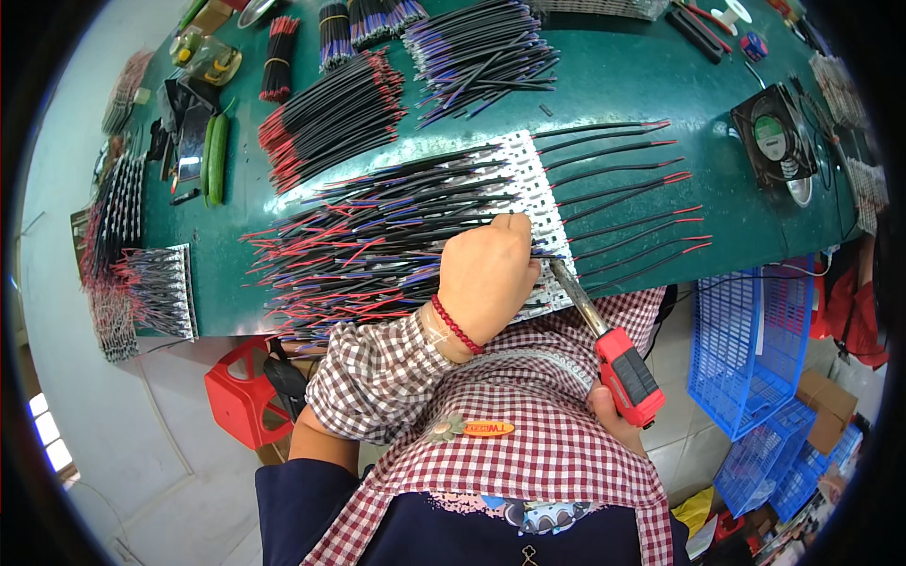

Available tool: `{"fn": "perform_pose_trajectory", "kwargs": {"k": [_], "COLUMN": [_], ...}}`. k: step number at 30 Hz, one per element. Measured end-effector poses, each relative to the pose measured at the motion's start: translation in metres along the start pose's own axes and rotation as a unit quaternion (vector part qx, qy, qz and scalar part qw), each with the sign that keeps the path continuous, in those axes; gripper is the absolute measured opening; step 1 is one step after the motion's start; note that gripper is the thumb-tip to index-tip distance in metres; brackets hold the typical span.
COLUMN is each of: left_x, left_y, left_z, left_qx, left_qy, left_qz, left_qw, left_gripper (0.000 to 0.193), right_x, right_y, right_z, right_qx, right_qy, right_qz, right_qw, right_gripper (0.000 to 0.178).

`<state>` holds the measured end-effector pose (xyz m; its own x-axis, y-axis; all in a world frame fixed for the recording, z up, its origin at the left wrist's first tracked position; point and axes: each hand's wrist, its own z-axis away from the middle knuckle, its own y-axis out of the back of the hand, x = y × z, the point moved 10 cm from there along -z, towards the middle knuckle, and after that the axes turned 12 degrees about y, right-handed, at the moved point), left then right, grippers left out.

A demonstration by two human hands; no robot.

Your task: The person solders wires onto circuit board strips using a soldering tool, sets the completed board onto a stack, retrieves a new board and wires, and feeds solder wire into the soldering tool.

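Note:
My left hand (491, 269), a red bead bracelet at its wrist, is closed over a white circuit board panel (528, 179). A thin dark wire (545, 254) shows at its thumb, pinched there. Many black wires with red and blue ends (368, 226) fan leftward from the panel, and several black wires with red tips (628, 179) stick out to its right. Beside the apron, my right hand (612, 412) grips a red-and-black soldering iron (628, 373), its fingers partly hidden behind the handle. The iron's metal tip meets the panel close to my left thumb.
Bundles of black-and-red wire (335, 113) and black-and-blue wire (481, 57) lie at the back of the green table (661, 264). Left stand cucumbers (217, 160) and wired panels (165, 292). A fan (774, 137) is at right. A red stool (241, 396) and blue crates (750, 349) stand below.

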<state>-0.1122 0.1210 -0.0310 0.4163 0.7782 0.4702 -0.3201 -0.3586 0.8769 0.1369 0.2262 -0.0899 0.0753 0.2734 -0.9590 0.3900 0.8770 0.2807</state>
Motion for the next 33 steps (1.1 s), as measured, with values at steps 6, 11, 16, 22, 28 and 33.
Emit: {"fn": "perform_pose_trajectory", "kwargs": {"k": [6, 11, 16, 22, 28, 33], "left_x": [0.004, 0.004, 0.0, 0.005, 0.0, -0.006], "left_y": [0.002, 0.002, 0.007, 0.045, 0.032, 0.026], "left_z": [0.001, 0.004, 0.011, 0.018, 0.015, 0.011], "left_qx": [0.001, -0.003, -0.022, 0.107, 0.006, -0.021], "left_qy": [-0.017, -0.024, -0.058, -0.127, -0.076, -0.037], "left_qz": [-0.019, -0.01, 0.052, 0.139, 0.147, 0.176], "left_qw": [1.0, 1.0, 0.997, 0.976, 0.986, 0.983], "left_gripper": [0.021, 0.023, 0.023, 0.019, 0.024, 0.03], "right_x": [-0.011, -0.02, -0.019, -0.013, -0.016, -0.013], "right_y": [-0.001, 0.001, 0.004, 0.002, 0.002, 0.005], "right_z": [-0.006, 0.005, 0.009, 0.018, 0.019, 0.026], "right_qx": [0.025, 0.056, 0.065, 0.056, 0.048, 0.066], "right_qy": [0.002, -0.071, -0.058, -0.071, -0.055, -0.064], "right_qz": [-0.044, -0.183, -0.164, -0.179, -0.181, -0.181], "right_qw": [0.999, 0.979, 0.983, 0.98, 0.981, 0.979], "right_gripper": [0.014, 0.017, 0.044, 0.044, 0.044, 0.043]}}
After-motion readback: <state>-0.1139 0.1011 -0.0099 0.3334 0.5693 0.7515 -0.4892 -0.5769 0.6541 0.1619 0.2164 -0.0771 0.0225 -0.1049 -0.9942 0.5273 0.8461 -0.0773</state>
